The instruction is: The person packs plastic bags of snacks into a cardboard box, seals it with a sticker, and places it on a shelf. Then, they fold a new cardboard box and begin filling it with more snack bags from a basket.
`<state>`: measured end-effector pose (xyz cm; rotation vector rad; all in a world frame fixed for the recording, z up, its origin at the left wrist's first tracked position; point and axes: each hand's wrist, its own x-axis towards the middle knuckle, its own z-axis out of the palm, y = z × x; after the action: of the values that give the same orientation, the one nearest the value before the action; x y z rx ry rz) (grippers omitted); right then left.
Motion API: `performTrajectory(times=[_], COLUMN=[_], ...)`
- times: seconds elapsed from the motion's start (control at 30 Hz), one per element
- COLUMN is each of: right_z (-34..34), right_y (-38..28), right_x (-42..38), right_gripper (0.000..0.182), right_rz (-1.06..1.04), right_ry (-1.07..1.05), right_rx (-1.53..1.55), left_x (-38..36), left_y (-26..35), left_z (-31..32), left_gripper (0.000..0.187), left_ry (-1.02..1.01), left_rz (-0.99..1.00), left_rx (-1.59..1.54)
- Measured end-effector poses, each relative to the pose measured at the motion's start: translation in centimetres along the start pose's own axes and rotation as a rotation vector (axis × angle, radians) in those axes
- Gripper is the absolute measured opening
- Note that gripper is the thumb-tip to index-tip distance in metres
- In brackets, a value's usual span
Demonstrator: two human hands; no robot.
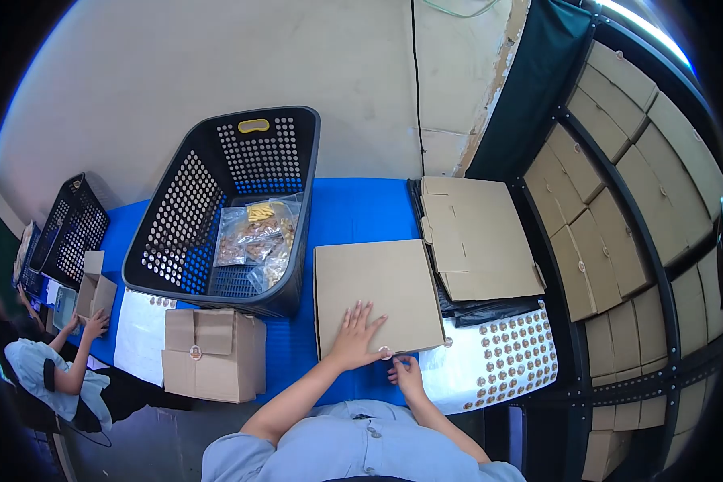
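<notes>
- The cardboard box (377, 293) lies on the blue tabletop (353, 209), straight ahead of the person; its top looks nearly square.
- Left hand (356, 336) rests on it, fingers spread, gripping nothing, thumb at the round sticker (386, 353) on the near edge.
- Right hand (408, 376) is nearer to the person, just beside this edge, fingers bent; I cannot tell if they hold something.
- Sticker sheet (458, 373) lies to the right; nothing visible blocks between.

Carton (377, 289) is showing plain brown; tabletop (361, 209) is glowing bright blue. Large basket (209, 299) is looking blackish from here, round holes dotting its sides, grip (253, 125) standing out yellow. Sticker sheet (446, 381) is gleaming silvery white, brownish round stickers (506, 349) forming rows. Nearest shirt (329, 446) is showing pale blue.
</notes>
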<state>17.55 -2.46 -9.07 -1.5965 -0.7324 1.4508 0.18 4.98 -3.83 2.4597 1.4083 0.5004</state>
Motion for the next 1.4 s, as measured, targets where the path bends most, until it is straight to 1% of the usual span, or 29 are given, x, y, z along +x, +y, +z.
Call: performTrajectory(times=[0.1,0.17,0.2,0.27,0.3,0.37,0.4,0.47,0.5,0.57,0.6,0.67,0.73,0.8,0.9,0.97,1.0,1.03,1.07,1.13,1.2,1.27,1.33,1.37,1.4], right_z=[-0.7,-1.1,-0.7,0.6,0.9,1.2,1.2,0.7,0.6,0.3,0.1,-0.4,-1.8,-2.4,0.0,1.3,1.6,1.2,0.6,-1.4,-3.7,-6.0,-7.5,-8.6,-9.3], right_y=[0.2,0.1,-0.6,-2.7,-2.7,-2.8,-2.4,-1.6,-1.9,-2.3,-2.8,-4.2,-4.2,-4.6,-5.3,-4.2,-3.9,-4.0,-4.0,-4.2,-4.2,-3.3,-4.4,-4.3,-4.3], right_x=[0.2,0.5,0.3,-0.7,-0.6,0.0,0.5,1.6,1.8,2.0,1.8,1.5,1.5,1.1,0.8,1.5,1.7,2.0,2.2,2.3,3.1,4.4,5.1,6.0,6.6], right_gripper=[0.027,0.036,0.036,0.045,0.045,0.054,0.054,0.057,0.057,0.056,0.056,0.055,0.056,0.056,0.056,0.056,0.056,0.055,0.055,0.055,0.055,0.056,0.055,0.055,0.054], right_rz=[0.046,-0.028,-0.028,-0.135,-0.135,-0.084,-0.088,0.055,0.052,0.131,0.131,0.218,0.195,0.182,0.165,0.188,0.205,0.179,0.175,0.166,0.201,0.16,0.051,0.04,-0.027], right_ry=[0.056,-0.043,-0.04,-0.086,-0.08,-0.112,-0.108,-0.18,-0.18,-0.237,-0.242,-0.242,-0.229,-0.07,-0.093,-0.143,-0.172,-0.199,-0.203,-0.094,-0.092,0.049,0.312,0.355,0.413], right_rx=[0.05,0.06,0.062,-0.276,-0.274,-0.412,-0.41,-0.298,-0.301,-0.198,-0.199,-0.109,-0.078,-0.133,-0.211,-0.204,-0.181,-0.177,-0.18,-0.122,-0.167,-0.142,-0.165,-0.126,-0.028], left_x=[0.0,0.1,0.1,0.0,-0.1,-0.1,-0.1,0.0,0.1,-0.1,-0.2,-0.1,-0.1,-0.2,-0.1,-0.3,-0.3,-0.2,-0.4,-0.6,-0.7,-0.9,-1.2,-1.9,-2.4], left_y=[0.2,0.3,0.3,0.3,0.3,0.4,0.5,0.6,0.6,0.6,0.6,0.5,0.5,0.6,0.7,0.4,0.4,0.3,0.4,0.6,0.5,0.5,0.7,1.0,1.1], left_z=[-0.1,0.1,0.1,0.2,0.3,0.6,0.5,0.3,0.3,0.4,0.5,0.6,0.7,0.7,0.3,0.8,0.8,0.6,0.6,0.7,1.0,1.1,0.1,-0.8,-1.7], left_gripper=[0.085,0.086,0.086,0.086,0.087,0.088,0.088,0.089,0.088,0.087,0.087,0.088,0.089,0.09,0.092,0.092,0.093,0.093,0.093,0.093,0.093,0.092,0.091,0.091,0.09], left_ry=[-0.017,-0.025,-0.03,-0.04,-0.054,-0.061,-0.084,-0.102,-0.108,-0.115,-0.103,-0.079,-0.075,-0.066,-0.12,-0.103,-0.09,-0.081,-0.085,-0.086,-0.078,-0.052,-0.021,-0.036,-0.052], left_rz=[-0.006,-0.012,-0.014,-0.007,-0.007,-0.002,-0.011,-0.018,-0.018,-0.023,-0.015,-0.009,-0.015,-0.033,-0.029,-0.034,-0.012,-0.018,-0.016,-0.014,-0.01,-0.005,0.01,-0.029,-0.066], left_rx=[-0.006,0.006,0.019,0.033,0.057,0.082,0.094,0.107,0.103,0.099,0.094,0.103,0.066,0.078,0.094,0.134,0.177,0.184,0.15,0.107,0.123,0.089,0.06,0.022,-0.015])
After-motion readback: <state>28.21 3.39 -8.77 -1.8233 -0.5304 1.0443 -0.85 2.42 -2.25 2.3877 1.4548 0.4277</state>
